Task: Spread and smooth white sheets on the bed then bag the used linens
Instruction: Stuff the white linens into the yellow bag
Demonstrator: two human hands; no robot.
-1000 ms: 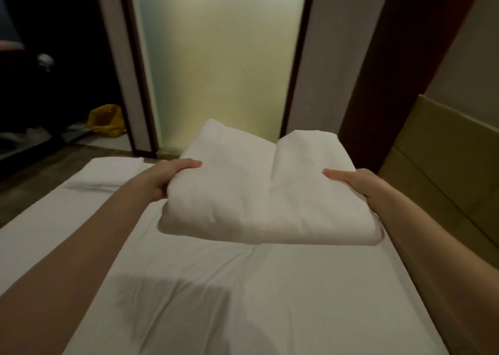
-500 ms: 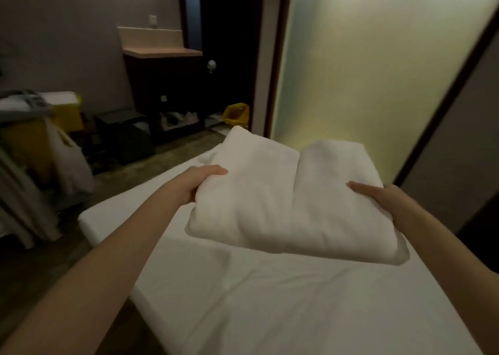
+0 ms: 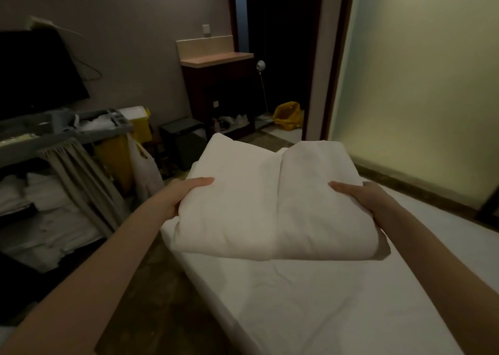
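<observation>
Folded white sheets hung above the bed, gripped at nine o'clock by the left hand and at three o'clock by the right hand, thumbs on top, housekeeping cart further toward nine o'clock.

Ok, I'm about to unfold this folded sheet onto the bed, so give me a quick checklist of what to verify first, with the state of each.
1. Left hand grips the folded sheet: ok.
2. Right hand grips its other side: ok.
3. Bundle lifted off the bed: ok.
4. Bed surface ahead free of clutter: ok, only light wrinkles.
5. Bundle over the bed, not the floor: ok, mostly; its left edge overhangs.
6. Which fold opens first: cannot tell.
7. Housekeeping cart stands apart from the bed: ok.
</observation>
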